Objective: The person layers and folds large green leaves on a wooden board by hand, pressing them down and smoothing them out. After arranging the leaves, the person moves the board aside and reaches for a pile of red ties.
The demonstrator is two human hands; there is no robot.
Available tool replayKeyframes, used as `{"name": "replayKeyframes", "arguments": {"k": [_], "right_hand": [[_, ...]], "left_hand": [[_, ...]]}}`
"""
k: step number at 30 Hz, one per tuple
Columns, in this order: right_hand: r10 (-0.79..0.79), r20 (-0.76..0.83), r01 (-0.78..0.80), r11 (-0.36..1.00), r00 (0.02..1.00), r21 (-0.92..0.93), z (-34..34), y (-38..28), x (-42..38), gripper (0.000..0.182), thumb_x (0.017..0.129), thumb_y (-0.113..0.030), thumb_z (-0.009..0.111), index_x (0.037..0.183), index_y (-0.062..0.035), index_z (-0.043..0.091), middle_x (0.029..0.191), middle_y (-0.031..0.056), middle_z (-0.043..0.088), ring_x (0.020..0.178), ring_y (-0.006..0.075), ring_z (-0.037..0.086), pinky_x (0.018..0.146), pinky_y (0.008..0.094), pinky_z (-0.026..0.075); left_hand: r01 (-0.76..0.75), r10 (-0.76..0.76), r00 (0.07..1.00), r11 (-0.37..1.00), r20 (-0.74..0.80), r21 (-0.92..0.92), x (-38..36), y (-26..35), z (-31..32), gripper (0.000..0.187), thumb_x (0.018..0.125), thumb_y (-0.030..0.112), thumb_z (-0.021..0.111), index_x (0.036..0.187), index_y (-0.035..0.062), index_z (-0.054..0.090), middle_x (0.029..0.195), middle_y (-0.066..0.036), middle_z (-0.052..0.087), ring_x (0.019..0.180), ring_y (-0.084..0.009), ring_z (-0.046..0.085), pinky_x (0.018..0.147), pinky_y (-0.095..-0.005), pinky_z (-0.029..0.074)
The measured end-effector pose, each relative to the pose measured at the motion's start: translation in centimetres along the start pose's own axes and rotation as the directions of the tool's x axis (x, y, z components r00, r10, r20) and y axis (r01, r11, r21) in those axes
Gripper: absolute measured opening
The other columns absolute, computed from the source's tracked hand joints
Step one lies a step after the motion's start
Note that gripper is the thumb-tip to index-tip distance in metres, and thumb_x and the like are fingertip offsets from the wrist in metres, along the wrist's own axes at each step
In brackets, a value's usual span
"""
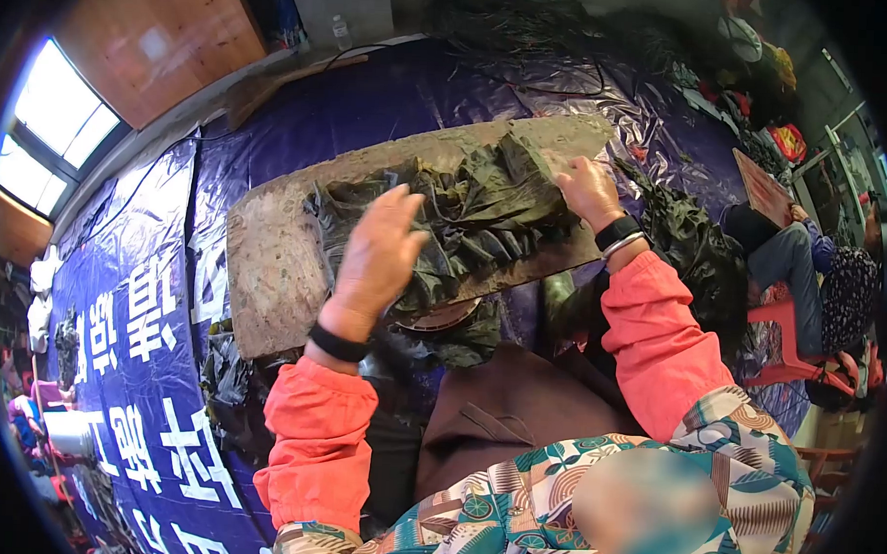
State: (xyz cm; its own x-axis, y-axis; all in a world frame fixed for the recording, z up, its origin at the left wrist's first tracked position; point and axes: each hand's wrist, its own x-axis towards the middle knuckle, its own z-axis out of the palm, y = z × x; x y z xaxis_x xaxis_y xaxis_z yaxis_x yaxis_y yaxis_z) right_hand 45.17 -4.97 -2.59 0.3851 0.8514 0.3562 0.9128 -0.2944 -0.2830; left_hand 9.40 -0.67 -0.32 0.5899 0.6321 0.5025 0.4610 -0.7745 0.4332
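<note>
A heap of dark green, wrinkled leaves (485,195) lies across a worn wooden board (273,261). Over the heap's left part is my left hand (381,246), its fingers spread and slightly bent, with nothing seen in it. At the heap's right end, my right hand (588,189) has its fingers curled together by the leaf edge; what they pinch, if anything, is too small to make out. Part of a round object (440,317) shows under the board's near edge, beside more dark leaves.
A blue sheet with white characters (120,295) spreads under the board. More dark leaves (699,247) lie to the right, and a dark pile (511,25) at the back. A person (805,280) sits at the right near a red stool (779,333). A bottle (341,29) stands behind.
</note>
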Motion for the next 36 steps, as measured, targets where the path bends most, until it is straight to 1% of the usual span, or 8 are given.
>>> {"name": "replayKeyframes", "arguments": {"k": [3,6,12,22,24,26,32,36], "right_hand": [[0.254,0.414,-0.313,0.946,0.874,0.081,0.8,1.3,0.6,0.049,0.083,-0.048,0.067,0.101,-0.0029,0.073,0.099,0.0211,0.071,0.1,0.0352,0.067,0.089,0.0421,0.05],[0.27,0.411,-0.376,0.905,0.871,0.202,1.8,2.0,0.6,0.047,0.081,-0.047,0.07,0.098,-0.0038,0.074,0.096,0.0189,0.072,0.095,0.0341,0.068,0.085,0.0412,0.051],[0.281,0.382,-0.373,0.908,0.881,0.191,3.4,3.2,0.8,0.043,0.072,-0.036,0.082,0.099,-0.0036,0.072,0.092,0.0158,0.071,0.089,0.0308,0.068,0.081,0.04,0.051],[0.275,0.534,-0.582,0.573,0.799,0.576,-0.6,0.8,0.6,0.021,0.081,-0.019,0.077,0.08,-0.0024,0.064,0.068,-0.0003,0.057,0.065,0.0107,0.054,0.058,0.0282,0.041],[0.238,0.488,-0.511,0.651,0.84,0.561,-0.5,0.7,0.5,0.02,0.083,-0.019,0.075,0.08,-0.0025,0.064,0.069,0.0005,0.059,0.065,0.0099,0.054,0.058,0.0258,0.042],[0.199,0.53,-0.554,0.478,0.824,0.682,0.0,1.0,0.4,0.021,0.085,-0.02,0.075,0.085,-0.0004,0.068,0.072,0.0015,0.062,0.066,0.0111,0.056,0.061,0.0275,0.044],[0.197,0.696,-0.704,0.406,0.69,0.583,-0.3,1.1,0.6,0.019,0.091,-0.02,0.068,0.093,-0.0008,0.068,0.083,0.0037,0.068,0.073,0.0123,0.062,0.069,0.0281,0.051],[0.171,0.642,-0.642,0.437,0.747,0.63,1.2,2.2,0.7,0.022,0.094,-0.017,0.063,0.106,0.0011,0.067,0.094,0.005,0.07,0.08,0.0144,0.065,0.074,0.0286,0.052]], "left_hand": [[-0.133,0.122,0.984,0.988,0.128,0.083,0.4,1.4,3.4,0.054,0.087,0.029,0.068,0.132,0.0041,0.054,0.142,-0.017,0.05,0.133,-0.0359,0.044,0.108,-0.0474,0.037],[-0.106,0.056,0.944,0.984,0.324,0.14,0.3,1.2,5.5,0.057,0.088,0.033,0.067,0.135,0.0049,0.052,0.143,-0.016,0.05,0.134,-0.0353,0.043,0.108,-0.0498,0.036],[-0.121,0.05,0.919,0.98,0.391,0.159,0.5,0.8,5.3,0.059,0.09,0.038,0.063,0.137,0.004,0.05,0.142,-0.016,0.052,0.134,-0.035,0.045,0.104,-0.0462,0.04],[-0.081,0.002,0.912,0.981,0.411,0.174,0.3,1.3,5.0,0.06,0.09,0.037,0.064,0.139,0.0059,0.049,0.145,-0.015,0.048,0.137,-0.0342,0.042,0.108,-0.0481,0.037],[-0.085,0.01,0.915,0.982,0.404,0.168,0.2,1.2,5.0,0.06,0.09,0.037,0.064,0.139,0.0061,0.049,0.145,-0.015,0.049,0.137,-0.034,0.042,0.108,-0.0482,0.037],[-0.082,0.01,0.917,0.983,0.399,0.165,0.2,1.1,5.2,0.061,0.09,0.037,0.064,0.139,0.0063,0.049,0.145,-0.015,0.049,0.137,-0.0339,0.042,0.109,-0.0484,0.037],[-0.081,0.005,0.919,0.981,0.394,0.177,0.1,1.1,5.4,0.061,0.089,0.037,0.065,0.14,0.0066,0.049,0.145,-0.015,0.049,0.137,-0.0336,0.042,0.109,-0.0491,0.037],[-0.08,0.001,0.915,0.981,0.403,0.179,0.1,1.2,5.2,0.061,0.09,0.037,0.064,0.14,0.0067,0.048,0.145,-0.015,0.049,0.137,-0.0336,0.042,0.109,-0.0492,0.036]]}}
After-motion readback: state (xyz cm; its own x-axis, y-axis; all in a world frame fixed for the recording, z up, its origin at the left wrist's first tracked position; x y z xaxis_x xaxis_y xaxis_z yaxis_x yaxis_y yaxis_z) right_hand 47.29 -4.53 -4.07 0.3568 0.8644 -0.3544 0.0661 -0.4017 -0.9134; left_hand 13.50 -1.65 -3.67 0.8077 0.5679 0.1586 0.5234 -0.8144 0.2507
